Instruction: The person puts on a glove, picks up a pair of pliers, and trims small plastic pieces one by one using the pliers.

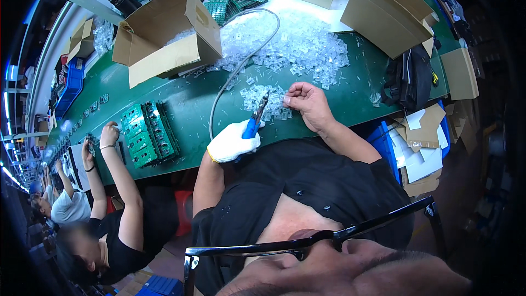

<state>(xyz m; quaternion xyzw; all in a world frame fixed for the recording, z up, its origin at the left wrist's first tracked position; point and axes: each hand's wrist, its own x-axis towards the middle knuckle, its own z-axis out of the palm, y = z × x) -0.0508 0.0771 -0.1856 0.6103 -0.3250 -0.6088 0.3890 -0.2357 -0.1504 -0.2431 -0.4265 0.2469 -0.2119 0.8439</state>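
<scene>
My left hand (233, 142), in a white glove, is closed round a pair of cutting pliers (252, 126) with blue handles. Their metal jaws point away from me, over a small heap of clear plastic pieces (253, 97) on the green bench mat. At the heap's right side, my bare right hand (311, 107) pinches a small clear plastic piece (286, 100) between thumb and fingertips, close to the jaws. Whether the jaws touch that piece is too small to tell.
Beyond lies a large mound of clear pieces (296, 44), crossed by a grey cable (219, 96). Open cardboard boxes (164, 27) (386, 13) flank it. Stacked green circuit boards (148, 134) lie left, beside a co-worker (129, 219). A black bag (412, 79) sits right, above a blue bin (386, 145).
</scene>
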